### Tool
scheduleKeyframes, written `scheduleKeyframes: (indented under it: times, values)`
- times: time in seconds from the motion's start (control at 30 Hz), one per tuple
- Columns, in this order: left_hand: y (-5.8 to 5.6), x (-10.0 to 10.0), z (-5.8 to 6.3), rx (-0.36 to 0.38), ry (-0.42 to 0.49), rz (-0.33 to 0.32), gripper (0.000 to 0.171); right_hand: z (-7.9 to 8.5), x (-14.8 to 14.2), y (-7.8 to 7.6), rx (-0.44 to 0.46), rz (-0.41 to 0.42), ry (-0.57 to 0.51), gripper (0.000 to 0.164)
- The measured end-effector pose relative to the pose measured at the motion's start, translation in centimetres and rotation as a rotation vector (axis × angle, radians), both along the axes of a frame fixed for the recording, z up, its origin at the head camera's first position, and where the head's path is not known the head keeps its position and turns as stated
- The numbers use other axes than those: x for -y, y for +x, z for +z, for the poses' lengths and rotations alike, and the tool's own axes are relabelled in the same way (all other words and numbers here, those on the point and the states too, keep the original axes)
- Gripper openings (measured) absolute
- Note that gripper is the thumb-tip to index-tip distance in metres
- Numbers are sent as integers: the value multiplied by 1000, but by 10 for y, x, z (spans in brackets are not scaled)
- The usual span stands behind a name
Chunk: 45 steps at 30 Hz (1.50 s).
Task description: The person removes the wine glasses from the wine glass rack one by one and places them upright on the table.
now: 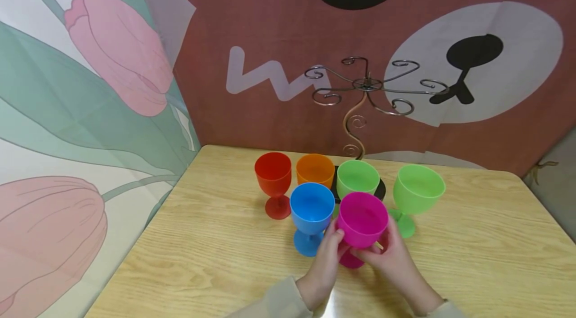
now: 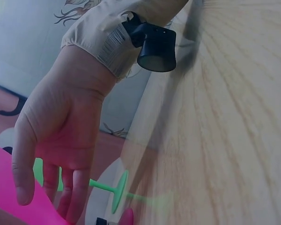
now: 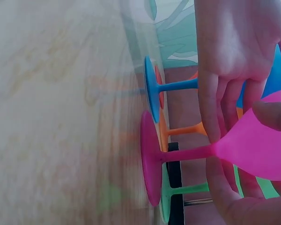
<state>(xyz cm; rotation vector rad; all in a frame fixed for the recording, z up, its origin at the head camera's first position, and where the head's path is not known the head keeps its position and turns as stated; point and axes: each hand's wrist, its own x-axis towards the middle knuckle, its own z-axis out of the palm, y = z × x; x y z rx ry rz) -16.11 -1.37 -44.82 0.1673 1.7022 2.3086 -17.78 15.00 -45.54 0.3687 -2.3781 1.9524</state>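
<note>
Both hands hold a magenta plastic goblet (image 1: 362,218) by its bowl, one at each side. My left hand (image 1: 327,253) has its thumb on the near side of the bowl. From the right, my right hand (image 1: 398,254) grips the bowl low down, near the stem. The goblet is upright, its foot low over the table in the right wrist view. A blue goblet (image 1: 312,208) stands close beside my left hand. Just beyond the magenta one is a light green goblet (image 1: 358,178), partly hidden. Another green goblet (image 1: 418,190) stands right of my right hand.
A red goblet (image 1: 273,175) and an orange goblet (image 1: 315,170) stand farther back on the wooden table (image 1: 216,238). Behind them rises a metal stand (image 1: 368,84) with several curled arms, on a black round base (image 1: 381,191). A printed cloth (image 1: 270,18) hangs along the table's back edge.
</note>
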Motion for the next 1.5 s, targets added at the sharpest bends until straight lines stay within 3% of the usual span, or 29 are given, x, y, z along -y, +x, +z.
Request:
scheduleKeyframes:
  times: [0.27, 0.67, 0.97, 1.3, 1.5]
  values:
    - [2, -2, 0, 28, 34, 8, 56, -2, 4, 2, -20, -36, 2, 96]
    - [2, -1, 0, 79, 42, 5, 56, -1, 5, 4, -9, -20, 2, 97]
    - [3, -1, 0, 69, 64, 1, 56, -1, 5, 5, -7, -28, 4, 97]
    - [2, 7, -3, 102, 22, -54, 56, -3, 4, 4, -17, -14, -6, 95]
    - [4, 13, -3, 83, 20, -60, 60, -4, 5, 5, -5, -4, -18, 95]
